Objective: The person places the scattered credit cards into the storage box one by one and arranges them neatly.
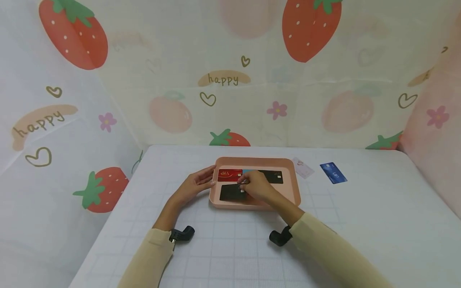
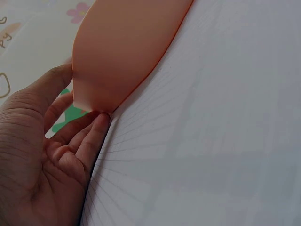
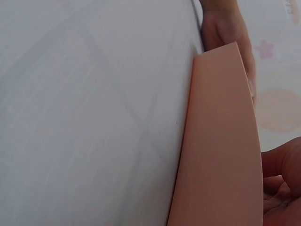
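Note:
A shallow pink tray (image 1: 291,188) lies on the table with several cards in it. My left hand (image 1: 192,186) rests against the tray's left side, its fingertips touching the wall (image 2: 117,56) in the left wrist view. Over the tray, my right hand (image 1: 257,186) pinches a black card (image 1: 230,193) by its right end, low in the front row. Behind it lie a red VIP card (image 1: 228,175) at the left, a light blue card (image 1: 247,171) mostly hidden by the hand, and another black card (image 1: 275,176) at the right. The tray wall hides the right fingertips in the right wrist view.
To the right of the tray, a pale pink-white card (image 1: 303,168) lies close to its rim, and a blue VIP card (image 1: 333,173) lies farther right. A white checked cloth (image 1: 223,248) covers the table. Strawberry-patterned sheets (image 1: 306,100) hang behind and at both sides.

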The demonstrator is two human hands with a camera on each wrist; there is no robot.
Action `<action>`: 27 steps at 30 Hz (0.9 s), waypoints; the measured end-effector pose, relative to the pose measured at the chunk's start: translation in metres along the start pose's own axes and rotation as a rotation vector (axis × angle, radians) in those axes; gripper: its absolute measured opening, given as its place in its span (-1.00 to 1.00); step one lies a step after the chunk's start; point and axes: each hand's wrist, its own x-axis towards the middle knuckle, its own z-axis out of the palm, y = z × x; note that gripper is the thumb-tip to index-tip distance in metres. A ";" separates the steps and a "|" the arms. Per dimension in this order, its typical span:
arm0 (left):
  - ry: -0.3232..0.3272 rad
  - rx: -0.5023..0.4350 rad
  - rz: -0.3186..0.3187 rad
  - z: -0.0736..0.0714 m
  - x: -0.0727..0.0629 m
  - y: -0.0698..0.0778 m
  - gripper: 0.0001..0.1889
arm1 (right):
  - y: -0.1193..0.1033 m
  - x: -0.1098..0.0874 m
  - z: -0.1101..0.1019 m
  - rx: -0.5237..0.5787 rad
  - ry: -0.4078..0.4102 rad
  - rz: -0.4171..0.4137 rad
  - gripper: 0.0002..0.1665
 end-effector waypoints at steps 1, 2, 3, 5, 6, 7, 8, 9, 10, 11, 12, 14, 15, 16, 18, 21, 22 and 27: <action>-0.003 -0.002 0.004 0.000 0.000 0.001 -0.29 | 0.000 0.001 0.001 0.001 0.004 -0.001 -0.87; -0.004 -0.006 0.004 0.001 0.000 0.001 -0.29 | 0.000 0.001 0.001 -0.002 0.007 -0.004 -0.87; -0.004 -0.006 0.007 0.001 0.000 0.001 -0.29 | -0.001 0.001 0.002 -0.004 0.009 -0.009 -0.87; -0.005 0.001 0.005 0.001 0.000 0.002 -0.29 | -0.001 0.002 0.003 -0.009 0.013 -0.016 -0.88; -0.005 0.005 0.003 0.001 0.000 0.002 -0.29 | -0.001 0.002 0.004 -0.010 0.014 -0.019 -0.89; -0.003 0.009 0.000 0.001 0.000 0.002 -0.29 | -0.001 0.003 0.004 -0.013 0.014 -0.022 -0.90; -0.002 0.013 -0.002 0.001 0.000 0.002 -0.30 | -0.002 0.003 0.005 -0.014 0.014 -0.025 -0.90; -0.001 0.017 -0.003 0.001 0.000 0.002 -0.30 | -0.003 0.003 0.005 -0.010 0.014 -0.025 -0.91; -0.002 0.018 -0.003 0.001 -0.001 0.003 -0.30 | -0.003 0.003 0.006 -0.006 0.015 -0.025 -0.91; -0.003 0.017 -0.002 0.001 -0.001 0.003 -0.30 | -0.004 0.004 0.006 -0.002 0.015 -0.026 -0.91; -0.005 0.014 0.001 0.001 -0.001 0.002 -0.30 | -0.004 0.004 0.006 0.000 0.017 -0.026 -0.91; -0.006 0.009 0.004 0.001 -0.002 0.002 -0.30 | -0.005 0.005 0.008 0.002 0.023 -0.028 -0.92; -0.006 0.003 0.007 0.001 -0.002 0.002 -0.30 | -0.005 0.006 0.009 -0.001 0.025 -0.029 -0.92; -0.007 -0.002 0.010 0.001 -0.002 0.002 -0.30 | -0.005 0.006 0.009 -0.008 0.029 -0.035 -0.92; -0.008 -0.009 0.014 0.001 -0.002 0.003 -0.30 | -0.005 0.008 0.011 -0.012 0.032 -0.040 -0.91; -0.012 -0.015 0.023 0.001 -0.003 0.004 -0.30 | -0.006 0.008 0.012 -0.020 0.032 -0.044 -0.90; -0.013 -0.016 0.025 0.001 -0.002 0.004 -0.30 | -0.006 0.008 0.012 -0.018 0.033 -0.047 -0.90; -0.010 -0.019 0.027 0.002 -0.003 0.005 -0.31 | -0.006 0.009 0.014 -0.019 0.036 -0.060 -0.90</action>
